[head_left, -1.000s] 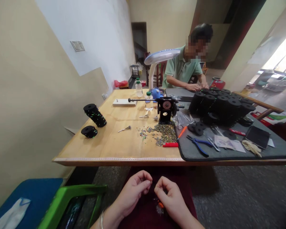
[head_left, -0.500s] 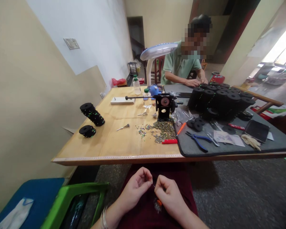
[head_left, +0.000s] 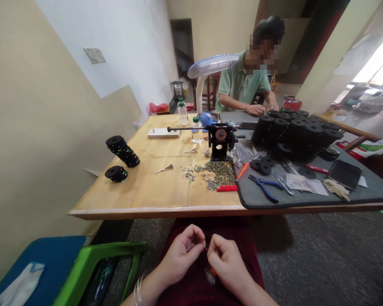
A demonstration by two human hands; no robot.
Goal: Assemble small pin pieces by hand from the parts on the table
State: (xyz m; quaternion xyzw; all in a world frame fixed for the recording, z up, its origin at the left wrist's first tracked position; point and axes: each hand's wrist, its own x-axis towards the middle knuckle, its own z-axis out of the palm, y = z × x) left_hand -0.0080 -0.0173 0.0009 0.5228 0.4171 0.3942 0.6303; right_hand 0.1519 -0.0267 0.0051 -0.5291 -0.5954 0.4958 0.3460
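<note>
Over my lap, my left hand [head_left: 184, 253] is closed in a pinch, thumb against the fingertips. My right hand [head_left: 227, 260] is closed the same way just beside it, a small gap between them. A very thin, short piece shows at the fingertips, too small to name. Below the right hand's fingers a small clear and orange thing [head_left: 211, 276] is partly hidden; whether it is held or lies on the dark red cloth [head_left: 175, 293] I cannot tell.
Ahead stands a wooden table [head_left: 115, 197] with a black winding device [head_left: 219, 142], loose small metal pieces [head_left: 221, 172], blue pliers [head_left: 266, 187] and black foam spools [head_left: 293, 134]. A lamp [head_left: 212, 66] rises behind. Opposite, a person [head_left: 245, 91] works. A green stool [head_left: 83, 263] is at left.
The view has shifted very slightly. Both hands keep nearly the same pinch and place, with only tiny finger movement.
</note>
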